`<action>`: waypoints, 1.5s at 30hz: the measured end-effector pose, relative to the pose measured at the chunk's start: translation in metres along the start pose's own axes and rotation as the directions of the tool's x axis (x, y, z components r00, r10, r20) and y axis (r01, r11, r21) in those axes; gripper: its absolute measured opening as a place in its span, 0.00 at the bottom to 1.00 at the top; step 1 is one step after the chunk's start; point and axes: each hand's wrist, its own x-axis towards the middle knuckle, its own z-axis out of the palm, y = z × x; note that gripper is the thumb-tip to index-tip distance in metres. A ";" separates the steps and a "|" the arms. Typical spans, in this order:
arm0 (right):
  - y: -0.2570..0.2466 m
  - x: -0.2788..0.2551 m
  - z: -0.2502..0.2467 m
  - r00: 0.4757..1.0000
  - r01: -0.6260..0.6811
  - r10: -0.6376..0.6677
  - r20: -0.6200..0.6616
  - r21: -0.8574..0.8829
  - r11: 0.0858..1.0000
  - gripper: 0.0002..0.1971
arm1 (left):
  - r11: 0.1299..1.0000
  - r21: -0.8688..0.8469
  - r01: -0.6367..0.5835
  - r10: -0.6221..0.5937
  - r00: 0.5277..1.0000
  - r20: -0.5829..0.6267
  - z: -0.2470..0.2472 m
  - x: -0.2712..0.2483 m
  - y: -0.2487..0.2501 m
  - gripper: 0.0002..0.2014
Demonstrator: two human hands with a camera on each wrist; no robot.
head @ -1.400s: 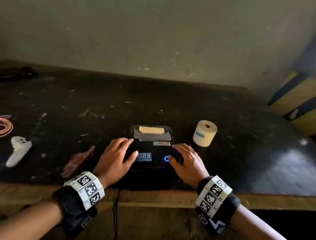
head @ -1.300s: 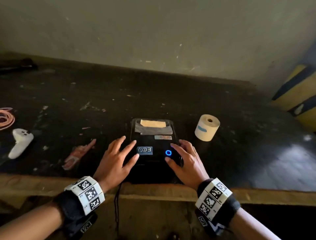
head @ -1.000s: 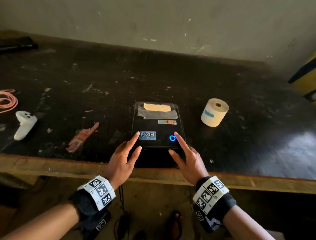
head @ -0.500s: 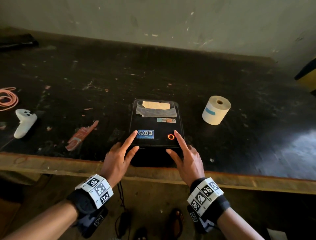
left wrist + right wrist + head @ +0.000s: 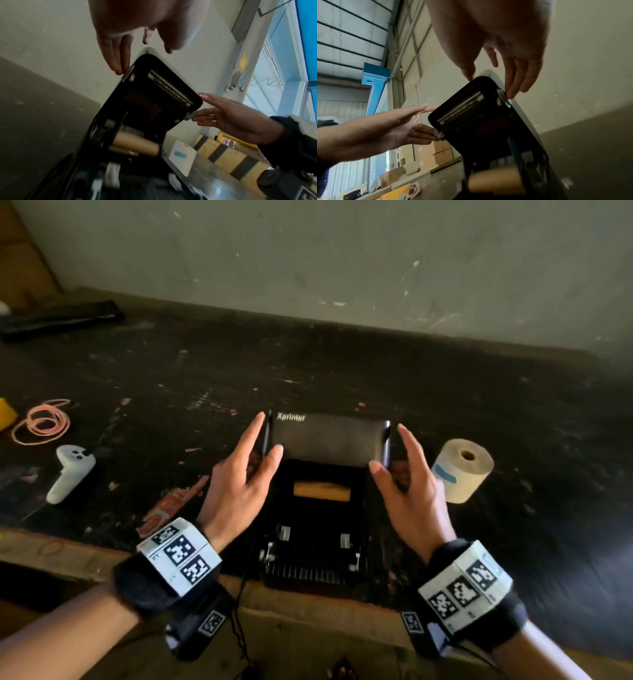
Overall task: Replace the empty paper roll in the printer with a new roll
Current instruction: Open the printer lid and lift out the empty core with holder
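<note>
The dark, scuffed worktable with a worn wooden front edge carries the small black plastic receipt printer, which stands at the near edge, directly in front of the person. Its hinged black lid, marked with a brand name, stands raised nearly upright at the rear, so the paper bay is exposed; the opening step is judged complete. The left hand is spread, fingers straight, with fingertips touching the lid's left edge; the right hand mirrors it on the right edge, fingers likewise extended. Neither hand grips anything; both merely steady the lid. The new cream-coloured paper roll with a blue sticker lies on its side on the table, just to the right of the printer and apart from it, untouched. Inside the bay the bare brown cardboard core of the spent roll lies crosswise, not yet removed. Off to the left lie a white handheld controller and a loop of pink cord, neither concerned in the task. Assessment: one step of roughly four is done. Outstanding are removal of the core, seating of the new roll with its leading end drawn forward, and closing of the lid.
</note>
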 end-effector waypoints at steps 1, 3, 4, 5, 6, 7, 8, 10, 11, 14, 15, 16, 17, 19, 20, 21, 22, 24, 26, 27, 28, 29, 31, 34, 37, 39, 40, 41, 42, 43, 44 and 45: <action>0.002 0.011 0.000 1.000 0.010 -0.010 -0.018 0.003 1.000 0.33 | 1.000 0.012 0.002 -0.001 1.000 -0.023 0.004 0.009 0.001 0.27; 0.007 0.033 0.000 1.000 0.024 -0.023 -0.013 0.024 0.999 0.32 | 1.000 0.030 0.006 -0.004 0.997 -0.078 0.012 0.027 0.001 0.28; 0.010 0.041 0.000 1.000 0.026 -0.026 0.003 0.037 0.999 0.32 | 1.000 0.023 0.019 -0.017 0.995 -0.101 0.014 0.034 0.000 0.28; 0.013 0.051 0.000 0.999 0.037 -0.038 0.024 0.046 0.998 0.32 | 0.999 0.008 0.042 -0.040 0.992 -0.115 0.017 0.042 -0.001 0.28; 0.017 0.056 0.000 0.999 0.041 -0.042 0.032 0.048 0.998 0.32 | 0.998 -0.010 0.062 -0.063 0.993 -0.102 0.019 0.046 -0.004 0.28; 0.020 0.059 0.000 0.998 0.046 -0.048 0.043 0.055 0.997 0.32 | 0.997 -0.020 0.074 -0.075 0.993 -0.090 0.021 0.050 -0.005 0.28; 0.028 0.075 0.001 0.995 0.063 -0.068 0.076 0.069 0.996 0.32 | 0.995 -0.024 0.101 -0.103 0.988 -0.116 0.028 0.058 -0.009 0.28; 0.035 0.076 0.004 0.996 0.079 -0.082 0.046 0.073 0.994 0.32 | 0.990 -0.077 0.116 -0.122 0.989 -0.088 0.031 0.059 -0.010 0.27; 0.038 0.077 0.006 0.996 0.082 -0.085 0.035 0.080 0.993 0.32 | 0.987 -0.082 0.139 -0.145 0.986 -0.077 0.032 0.057 -0.014 0.27; 0.048 0.074 0.007 0.993 0.094 -0.100 0.055 0.107 0.990 0.32 | 0.973 -0.029 0.231 -0.232 0.972 -0.045 0.039 0.042 -0.030 0.24; 0.054 0.072 0.009 0.993 0.076 -0.084 0.079 0.097 0.992 0.32 | 0.969 0.004 0.248 -0.248 0.969 -0.010 0.041 0.034 -0.037 0.23; 0.059 0.069 0.012 0.993 0.046 -0.054 0.109 0.069 0.997 0.32 | 0.965 0.034 0.258 -0.260 0.965 0.030 0.042 0.027 -0.042 0.21; 0.065 0.064 0.015 0.989 0.014 -0.018 0.149 0.026 1.000 0.33 | 0.964 0.067 0.257 -0.262 0.962 0.071 0.044 0.019 -0.049 0.19; 0.077 0.054 0.023 0.959 0.017 0.013 0.284 -0.102 0.995 0.30 | 0.956 0.176 0.233 -0.260 0.955 0.144 0.047 0.011 -0.060 0.17; 0.080 0.049 0.029 0.931 0.040 0.027 0.364 -0.177 0.983 0.28 | 0.943 0.247 0.224 -0.274 0.942 0.193 0.047 0.010 -0.065 0.18; 0.083 0.045 0.034 0.900 0.063 0.051 0.433 -0.247 0.967 0.26 | 0.927 0.304 0.220 -0.299 0.922 0.245 0.049 0.009 -0.070 0.19; 0.082 0.040 0.039 0.872 0.063 0.092 0.481 -0.297 0.953 0.25 | 0.915 0.341 0.215 -0.321 0.901 0.292 0.049 0.009 -0.072 0.20; 0.080 0.034 0.047 0.849 0.044 0.135 0.510 -0.323 0.946 0.23 | 0.918 0.340 0.202 -0.318 0.889 0.329 0.050 0.009 -0.074 0.19; 0.073 0.028 0.053 0.881 0.005 0.123 0.457 -0.268 0.963 0.23 | 0.941 0.292 0.173 -0.266 0.911 0.316 0.050 0.009 -0.069 0.19; 0.068 0.025 0.054 0.901 -0.028 0.116 0.418 -0.212 0.977 0.23 | 0.952 0.266 0.154 -0.234 0.924 0.304 0.049 0.008 -0.067 0.19; 0.063 0.021 0.054 0.916 -0.064 0.116 0.384 -0.146 0.987 0.25 | 0.961 0.237 0.144 -0.211 0.934 0.289 0.047 0.008 -0.065 0.19; 0.058 0.018 0.053 0.927 -0.091 0.115 0.357 -0.084 0.992 0.26 | 0.970 0.206 0.130 -0.184 0.943 0.276 0.044 0.008 -0.063 0.19; 0.047 0.011 0.050 0.943 -0.118 0.108 0.315 0.011 0.993 0.28 | 0.985 0.155 0.073 -0.108 0.967 0.233 0.037 0.009 -0.055 0.17; 0.034 -0.001 0.037 0.962 -0.132 0.103 0.251 0.103 0.986 0.29 | 0.999 0.045 -0.008 0.001 0.989 0.147 0.028 0.008 -0.038 0.15; 0.023 -0.018 0.013 0.973 -0.189 0.158 0.166 0.188 0.964 0.27 | 0.995 -0.056 -0.085 0.093 0.984 0.150 0.032 0.001 -0.014 0.13; 0.024 -0.027 -0.003 0.989 -0.145 0.136 0.055 0.199 0.969 0.25 | 0.986 -0.123 -0.112 0.131 0.979 0.157 0.042 -0.004 -0.002 0.14; 0.028 -0.032 -0.012 0.991 -0.132 0.134 0.004 0.186 0.974 0.25 | 0.981 -0.151 -0.122 0.146 0.976 0.164 0.051 -0.008 0.005 0.15; 0.033 -0.037 -0.019 0.988 -0.144 0.151 -0.023 0.177 0.974 0.24 | 0.978 -0.160 -0.132 0.159 0.973 0.168 0.059 -0.011 0.009 0.15; 0.041 -0.042 -0.029 0.983 -0.169 0.177 -0.037 0.164 0.972 0.24 | 0.975 -0.171 -0.141 0.171 0.969 0.180 0.071 -0.015 0.015 0.15; 0.047 -0.047 -0.036 0.979 -0.194 0.202 -0.036 0.161 0.968 0.25 | 0.974 -0.180 -0.138 0.173 0.966 0.194 0.081 -0.019 0.019 0.15; 0.054 -0.051 -0.044 0.975 -0.212 0.220 -0.034 0.162 0.964 0.25 | 0.972 -0.198 -0.125 0.167 0.963 0.210 0.092 -0.023 0.022 0.15; 0.061 -0.055 -0.053 0.972 -0.224 0.232 -0.031 0.163 0.961 0.26 | 0.972 -0.214 -0.101 0.151 0.961 0.233 0.105 -0.027 0.027 0.15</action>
